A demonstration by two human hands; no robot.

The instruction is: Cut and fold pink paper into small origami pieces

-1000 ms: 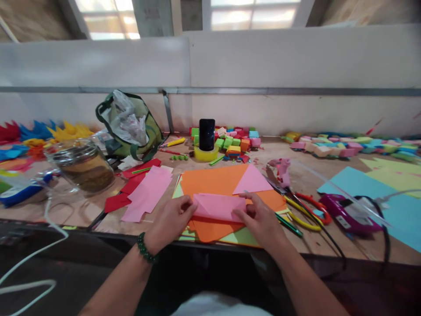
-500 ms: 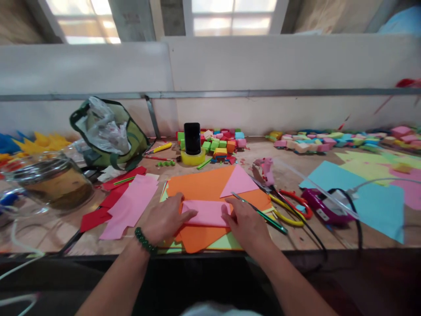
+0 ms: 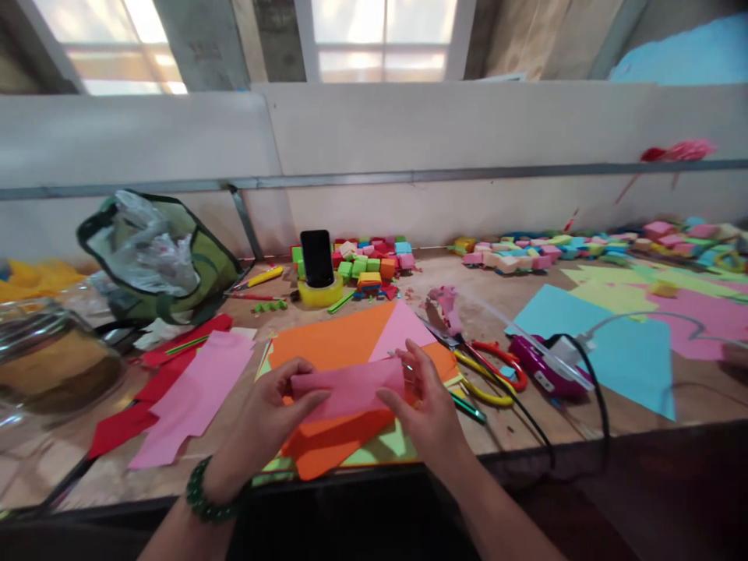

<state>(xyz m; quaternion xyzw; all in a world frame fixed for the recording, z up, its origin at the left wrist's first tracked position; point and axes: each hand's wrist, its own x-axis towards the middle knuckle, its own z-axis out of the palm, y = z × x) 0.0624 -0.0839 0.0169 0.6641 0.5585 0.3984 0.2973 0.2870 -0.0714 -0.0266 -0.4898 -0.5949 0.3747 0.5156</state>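
My left hand [image 3: 266,417] and my right hand [image 3: 424,409] each grip an end of a folded pink paper [image 3: 351,389], which is lifted a little off the stack of sheets. Under it lies a large orange sheet [image 3: 333,343] with a pink triangle [image 3: 400,331] on its far right part; green and yellow sheets peek out below. A green bead bracelet [image 3: 202,499] is on my left wrist. A green pencil [image 3: 467,405] lies just right of my right hand.
Scissors with red and yellow handles [image 3: 491,370] and a purple glue gun [image 3: 546,370] with black cord lie right. Pink and red paper pieces [image 3: 187,389], a glass jar [image 3: 50,362] and a green bag [image 3: 157,257] sit left. A phone [image 3: 316,257] stands in a tape roll among coloured paper cubes [image 3: 374,261].
Both hands have raised the folded pink paper off the orange sheet, where it lay pressed flat before. The view has swung to the right.
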